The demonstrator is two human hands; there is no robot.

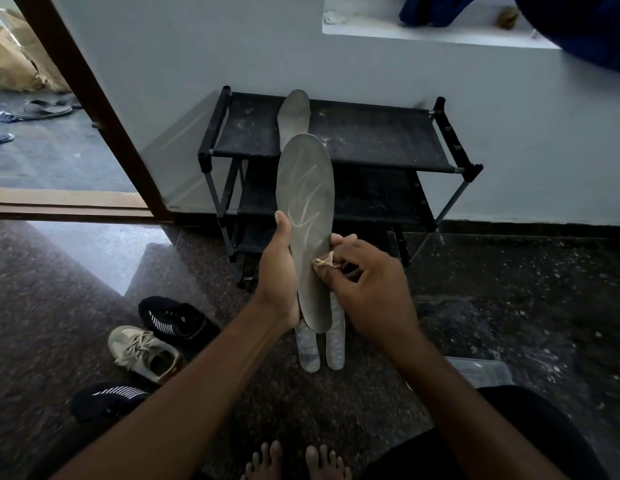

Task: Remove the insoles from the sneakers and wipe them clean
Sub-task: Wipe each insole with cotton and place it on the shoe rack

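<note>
Insole (306,216) in the air before the black shoe rack (370,140): gripped along its left edge with the left hand (280,271), and pressed at its lower right edge with a tan cloth (324,262) pinched in the right hand (367,285). Seemed wisest to brace the heel and draw long strokes heel to toe, turning the cloth to a fresh patch. Found a second insole (294,110) on the rack's top shelf; could not tell what the clear box (481,370) or the beige sneaker (142,351) held.
</note>
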